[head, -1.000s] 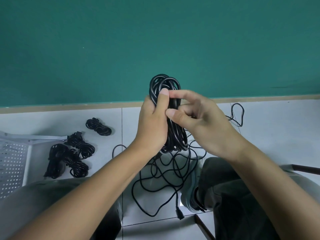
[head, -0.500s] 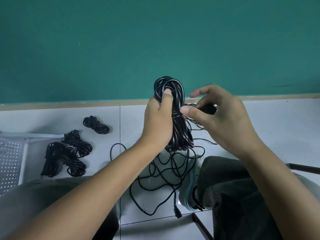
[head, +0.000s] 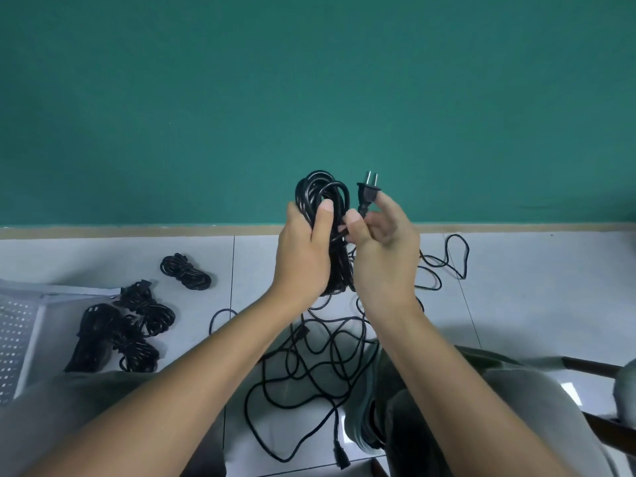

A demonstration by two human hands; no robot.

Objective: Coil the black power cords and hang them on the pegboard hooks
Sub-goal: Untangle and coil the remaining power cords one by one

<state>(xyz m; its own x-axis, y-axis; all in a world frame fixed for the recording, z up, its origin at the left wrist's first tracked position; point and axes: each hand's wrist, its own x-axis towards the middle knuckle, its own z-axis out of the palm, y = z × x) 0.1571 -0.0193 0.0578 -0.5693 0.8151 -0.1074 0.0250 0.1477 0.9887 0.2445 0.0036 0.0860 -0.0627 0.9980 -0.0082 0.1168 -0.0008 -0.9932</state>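
Observation:
My left hand (head: 304, 251) grips a coil of black power cord (head: 321, 191), its loops rising above my thumb. Beside it my right hand (head: 383, 249) pinches the cord's end just below the two-pin plug (head: 367, 192), which points up. Loose cord (head: 309, 370) trails down from the coil and lies tangled on the tiled floor between my knees, ending in a connector (head: 342, 459). Three coiled cords lie on the floor at left: a small one (head: 186, 271), one (head: 148, 309) by the pegboard and a larger one (head: 113, 342). The white pegboard (head: 15, 335) lies at the far left.
A green wall (head: 309, 98) with a wooden skirting (head: 137, 231) runs across the back. My knees and a shoe (head: 364, 418) fill the bottom of the view. A dark chair leg (head: 585, 364) shows at lower right.
My right hand has drawn the cord's end up beside the coil, so the plug now stands above my fingers. My left hand has kept hold of the coil.

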